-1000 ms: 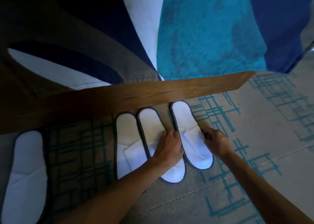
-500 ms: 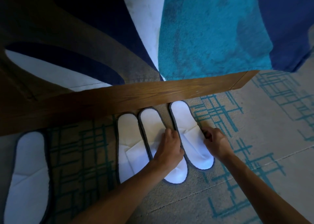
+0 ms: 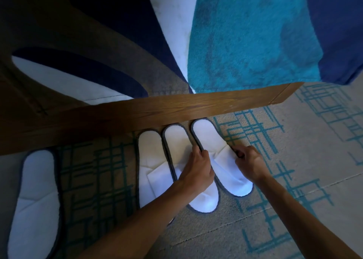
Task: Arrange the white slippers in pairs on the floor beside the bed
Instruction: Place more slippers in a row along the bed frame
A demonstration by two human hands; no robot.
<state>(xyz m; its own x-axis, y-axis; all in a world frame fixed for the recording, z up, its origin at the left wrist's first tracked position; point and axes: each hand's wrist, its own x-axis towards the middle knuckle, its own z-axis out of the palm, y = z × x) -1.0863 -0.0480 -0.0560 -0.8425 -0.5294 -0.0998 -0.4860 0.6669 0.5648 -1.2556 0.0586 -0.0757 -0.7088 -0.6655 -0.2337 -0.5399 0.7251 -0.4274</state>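
Observation:
Three white slippers with dark trim lie side by side on the carpet, heels against the wooden bed frame (image 3: 176,105). My right hand (image 3: 248,161) pinches the right edge of the rightmost slipper (image 3: 222,160). My left hand (image 3: 198,166) grips that slipper's left edge, resting over the middle slipper (image 3: 176,142). The left slipper (image 3: 151,164) of the three lies untouched beside them. A fourth white slipper (image 3: 35,199) lies apart at the far left, in shadow.
The bed above the frame carries a teal, navy and white cover (image 3: 245,38). Beige carpet (image 3: 314,160) with teal line patterns stretches to the right and toward me. My forearms cross the lower part of the view.
Both hands stay on the rightmost slipper, which has barely shifted. The view has moved slightly.

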